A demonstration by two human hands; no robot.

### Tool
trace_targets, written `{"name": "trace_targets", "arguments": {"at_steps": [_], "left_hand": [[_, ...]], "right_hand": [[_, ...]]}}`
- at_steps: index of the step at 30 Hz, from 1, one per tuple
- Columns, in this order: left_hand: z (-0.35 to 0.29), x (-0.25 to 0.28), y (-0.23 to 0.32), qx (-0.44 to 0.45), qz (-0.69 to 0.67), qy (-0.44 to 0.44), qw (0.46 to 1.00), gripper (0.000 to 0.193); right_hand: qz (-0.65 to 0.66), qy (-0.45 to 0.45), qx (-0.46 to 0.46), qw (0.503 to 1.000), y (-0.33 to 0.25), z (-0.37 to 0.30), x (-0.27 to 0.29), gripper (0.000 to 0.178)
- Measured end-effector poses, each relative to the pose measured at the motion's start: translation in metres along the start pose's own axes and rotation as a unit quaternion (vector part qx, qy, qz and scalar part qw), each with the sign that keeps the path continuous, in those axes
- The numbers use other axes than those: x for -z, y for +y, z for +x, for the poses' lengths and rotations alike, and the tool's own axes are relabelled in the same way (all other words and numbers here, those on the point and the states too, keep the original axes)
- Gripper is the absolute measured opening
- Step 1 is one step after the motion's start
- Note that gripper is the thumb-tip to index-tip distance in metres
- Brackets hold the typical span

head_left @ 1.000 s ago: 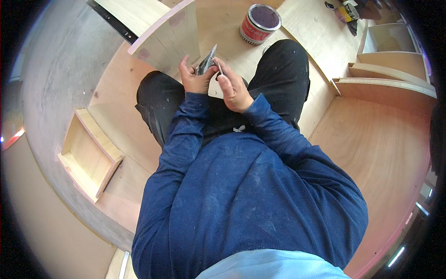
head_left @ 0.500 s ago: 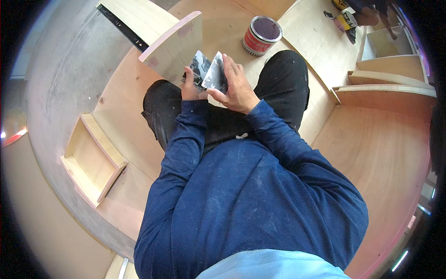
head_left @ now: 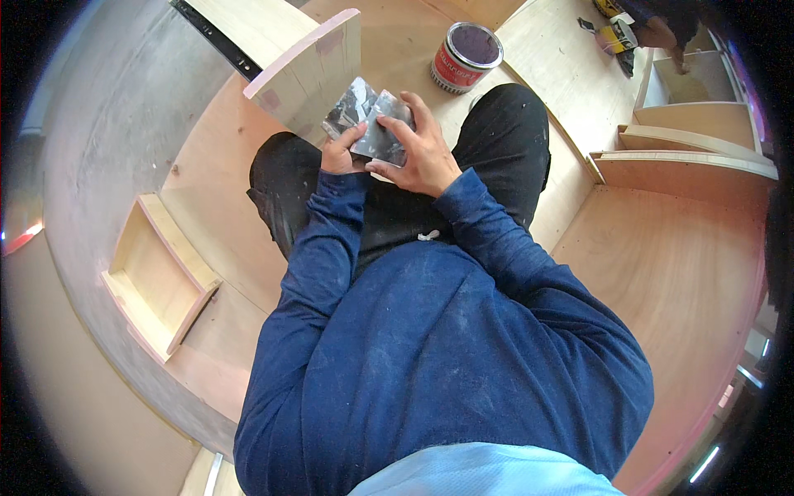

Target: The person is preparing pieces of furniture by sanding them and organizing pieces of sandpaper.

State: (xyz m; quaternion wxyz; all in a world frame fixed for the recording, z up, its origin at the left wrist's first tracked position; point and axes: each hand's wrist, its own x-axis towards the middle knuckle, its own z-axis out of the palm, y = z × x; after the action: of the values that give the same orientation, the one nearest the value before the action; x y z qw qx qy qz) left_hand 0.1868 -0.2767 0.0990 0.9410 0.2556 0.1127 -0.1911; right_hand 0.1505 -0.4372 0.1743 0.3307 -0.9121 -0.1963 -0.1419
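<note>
Between my knees, my left hand (head_left: 341, 154) grips a smeared flat metal putty spreader (head_left: 348, 106), its thumb on top. My right hand (head_left: 426, 151) holds a second grey spreader (head_left: 382, 140), fingers bent over its face and thumb at the lower edge. The two plates overlap, the right one lying partly over the left. Grey-white filler marks both. Just beyond my right hand stands an open round tin (head_left: 460, 73) with a red label and purplish residue inside.
A drawer with a pink-edged curved front (head_left: 314, 70) and black slide rail (head_left: 217, 41) stands ahead left. Another small wooden drawer (head_left: 198, 263) lies at left. Curved wooden panels (head_left: 686, 162) are at right. Far right, another person's arm (head_left: 657, 33) is near a yellow tin (head_left: 614, 38).
The spreaders have tilted flatter and overlap more. My left thumb has come down onto its plate, and my right fingers have curled over the other.
</note>
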Motion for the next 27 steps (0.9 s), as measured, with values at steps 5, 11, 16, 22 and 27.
{"name": "trace_targets", "arguments": {"at_steps": [5, 11, 16, 22, 27], "left_hand": [[-0.001, -0.001, 0.000, -0.010, 0.008, -0.029, 0.999, 0.033], [-0.002, -0.002, -0.001, -0.038, 0.036, -0.037, 0.998, 0.036], [-0.006, -0.009, 0.001, -0.071, 0.065, -0.057, 0.994, 0.035], [-0.008, -0.016, -0.001, -0.079, 0.005, -0.042, 0.996, 0.038], [0.006, -0.003, 0.002, -0.021, -0.042, 0.047, 0.998, 0.042]], "right_hand": [[-0.035, 0.016, 0.002, 0.999, -0.003, 0.000, 0.002, 0.079], [0.006, 0.013, -0.052, 0.999, -0.005, 0.002, 0.004, 0.101], [-0.003, 0.020, -0.080, 0.997, -0.008, 0.001, 0.003, 0.101], [0.006, 0.044, -0.091, 0.995, -0.007, 0.001, 0.006, 0.097], [0.023, 0.080, -0.080, 0.993, -0.003, 0.001, 0.007, 0.095]]}}
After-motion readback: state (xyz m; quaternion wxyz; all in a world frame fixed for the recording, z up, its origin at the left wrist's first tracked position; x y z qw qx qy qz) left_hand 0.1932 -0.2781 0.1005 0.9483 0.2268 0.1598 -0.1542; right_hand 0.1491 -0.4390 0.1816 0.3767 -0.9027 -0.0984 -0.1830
